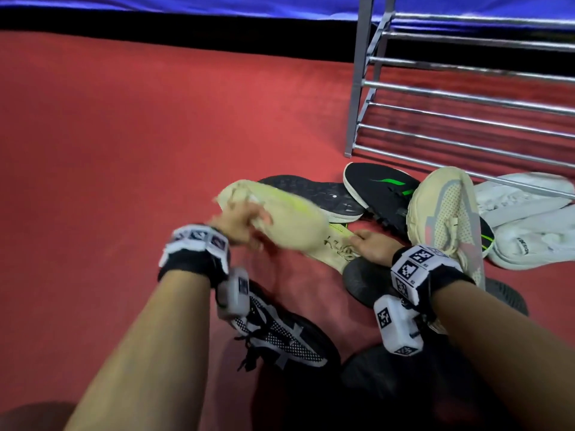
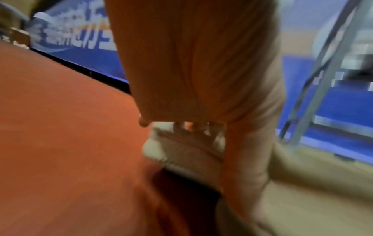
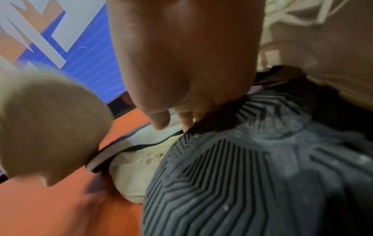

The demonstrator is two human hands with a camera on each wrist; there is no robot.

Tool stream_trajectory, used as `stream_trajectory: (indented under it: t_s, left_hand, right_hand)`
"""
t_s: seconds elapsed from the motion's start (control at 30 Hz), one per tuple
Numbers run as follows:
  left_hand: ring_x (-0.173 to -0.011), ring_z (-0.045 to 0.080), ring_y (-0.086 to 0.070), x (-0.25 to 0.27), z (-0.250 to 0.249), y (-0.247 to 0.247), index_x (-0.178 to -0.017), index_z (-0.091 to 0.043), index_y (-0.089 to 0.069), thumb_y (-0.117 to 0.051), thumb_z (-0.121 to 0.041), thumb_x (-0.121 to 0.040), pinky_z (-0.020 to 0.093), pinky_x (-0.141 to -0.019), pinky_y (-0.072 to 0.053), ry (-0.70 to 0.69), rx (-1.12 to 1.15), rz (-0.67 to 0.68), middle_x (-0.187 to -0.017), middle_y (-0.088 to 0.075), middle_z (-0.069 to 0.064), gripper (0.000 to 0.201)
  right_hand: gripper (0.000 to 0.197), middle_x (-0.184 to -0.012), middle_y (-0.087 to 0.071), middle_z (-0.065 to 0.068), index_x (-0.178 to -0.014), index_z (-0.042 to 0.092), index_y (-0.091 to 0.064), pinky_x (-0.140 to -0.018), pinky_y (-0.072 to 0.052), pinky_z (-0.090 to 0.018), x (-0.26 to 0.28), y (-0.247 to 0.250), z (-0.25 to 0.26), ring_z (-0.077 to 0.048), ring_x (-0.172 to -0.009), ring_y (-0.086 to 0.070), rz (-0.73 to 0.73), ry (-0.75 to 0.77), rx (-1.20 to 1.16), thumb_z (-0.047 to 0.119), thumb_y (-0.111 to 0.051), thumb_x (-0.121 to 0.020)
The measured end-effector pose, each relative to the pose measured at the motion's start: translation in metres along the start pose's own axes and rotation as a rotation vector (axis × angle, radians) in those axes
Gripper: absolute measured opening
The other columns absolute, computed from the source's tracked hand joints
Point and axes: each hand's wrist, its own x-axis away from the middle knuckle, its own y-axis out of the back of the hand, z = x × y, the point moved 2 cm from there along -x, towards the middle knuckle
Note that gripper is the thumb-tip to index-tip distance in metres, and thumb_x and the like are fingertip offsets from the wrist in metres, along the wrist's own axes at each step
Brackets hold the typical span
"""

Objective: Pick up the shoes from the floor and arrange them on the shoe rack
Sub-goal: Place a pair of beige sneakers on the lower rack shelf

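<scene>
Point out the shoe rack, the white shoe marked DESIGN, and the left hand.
shoe rack (image 1: 354,88): head view, front left post.
white shoe (image 1: 535,241): head view, side panel.
left hand (image 1: 239,222): head view, back of hand.

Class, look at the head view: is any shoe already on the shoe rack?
No: the shoe rack shows only bare metal bars, and the shoes lie on the red floor.

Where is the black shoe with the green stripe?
In the head view, the black shoe with the green stripe lies on the red floor, right of centre, just before the shoe rack.
</scene>
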Motion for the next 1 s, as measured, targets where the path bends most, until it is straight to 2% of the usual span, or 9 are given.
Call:
stream_trajectory:
  t_s: [0.07,0.13,0.27,0.37,0.43,0.53,0.67,0.87,1.0]
  left_hand:
    - [-0.138,0.028,-0.031,0.007,0.020,-0.048,-0.121,-0.014,-0.058,-0.064,0.009,-0.073,0.033,-0.109,-0.033,0.139,-0.050,0.177,-0.151,-0.025,0.006,0.054]
    - [-0.142,0.024,-0.024,0.014,0.026,-0.074,-0.124,-0.004,-0.059,-0.038,0.023,-0.078,0.019,-0.107,-0.028,0.190,0.106,0.083,-0.158,-0.009,0.007,0.057]
    - [-0.077,0.021,-0.059,0.008,0.021,-0.063,-0.097,-0.006,-0.066,-0.037,0.014,-0.083,0.016,-0.062,-0.047,0.275,0.562,-0.216,-0.108,-0.063,0.013,0.037]
    - [-0.107,0.033,-0.057,0.009,0.012,-0.049,-0.100,-0.013,-0.058,-0.052,-0.017,-0.088,0.032,-0.085,-0.045,0.513,0.694,-0.563,-0.114,-0.055,0.013,0.014]
    - [-0.118,0.036,-0.048,0.014,0.008,-0.051,-0.125,-0.009,-0.045,-0.059,-0.045,-0.081,0.040,-0.096,-0.038,0.771,0.760,-0.621,-0.131,-0.044,0.014,0.059]
    - [-0.110,0.037,-0.059,0.006,0.004,-0.061,-0.125,-0.009,-0.046,-0.062,-0.085,-0.032,0.049,-0.097,-0.044,0.846,0.953,-0.467,-0.124,-0.058,0.016,0.121]
    - [-0.122,0.033,-0.053,-0.026,0.024,-0.095,-0.132,-0.010,-0.045,-0.053,-0.095,0.003,0.054,-0.102,-0.037,0.869,1.008,-0.321,-0.136,-0.053,0.013,0.159]
    - [-0.133,0.034,-0.035,-0.006,-0.033,-0.090,-0.147,-0.013,-0.007,-0.073,-0.061,-0.065,0.044,-0.109,-0.025,0.878,1.226,-0.603,-0.146,-0.032,0.016,0.117]
    - [-0.129,0.034,-0.041,-0.008,-0.039,-0.096,-0.149,-0.025,-0.006,-0.072,-0.049,-0.074,0.045,-0.106,-0.028,0.793,1.346,-0.784,-0.147,-0.033,0.017,0.103]
  right_hand:
    - [0.044,-0.147,-0.042,-0.013,-0.138,0.009,-0.044,-0.109,-0.027,-0.031,-0.001,0.000,0.001,-0.026,-0.135,-0.038,0.007,-0.014,0.002,0.030,-0.034,-0.101]
    - [0.044,-0.147,-0.040,-0.014,-0.138,0.007,-0.043,-0.111,-0.026,-0.031,-0.003,0.000,0.001,-0.026,-0.136,-0.037,0.024,-0.029,-0.003,0.029,-0.031,-0.102]
    - [0.043,-0.145,-0.043,-0.014,-0.135,0.009,-0.047,-0.112,-0.028,-0.034,-0.007,-0.002,-0.001,-0.028,-0.134,-0.040,-0.008,-0.043,0.003,0.030,-0.034,-0.101]
    - [0.042,-0.143,-0.045,-0.014,-0.132,0.009,-0.050,-0.111,-0.030,-0.036,-0.007,-0.001,0.001,-0.029,-0.132,-0.042,-0.040,-0.058,0.007,0.032,-0.037,-0.099]
    - [0.046,-0.141,-0.047,-0.016,-0.131,0.004,-0.051,-0.109,-0.030,-0.034,-0.009,0.000,0.004,-0.029,-0.131,-0.043,-0.018,-0.067,-0.009,0.034,-0.034,-0.100]
    - [0.054,-0.138,-0.052,-0.012,-0.126,0.010,-0.058,-0.111,-0.032,-0.038,-0.015,0.001,0.008,-0.027,-0.127,-0.047,-0.009,-0.035,-0.062,0.048,-0.035,-0.096]
    - [0.065,-0.143,-0.048,-0.004,-0.136,0.016,-0.049,-0.114,-0.030,-0.037,-0.025,0.001,0.004,-0.023,-0.133,-0.043,0.047,-0.019,-0.195,0.060,-0.044,-0.089]
    - [0.054,-0.148,-0.040,-0.003,-0.142,0.014,-0.040,-0.116,-0.024,-0.032,-0.012,0.006,0.010,-0.021,-0.137,-0.036,0.111,-0.024,-0.318,0.039,-0.049,-0.096]
    - [0.045,-0.144,-0.044,-0.009,-0.139,0.010,-0.044,-0.110,-0.029,-0.032,-0.007,0.005,0.008,-0.025,-0.133,-0.040,0.120,-0.065,-0.174,0.025,-0.051,-0.096]
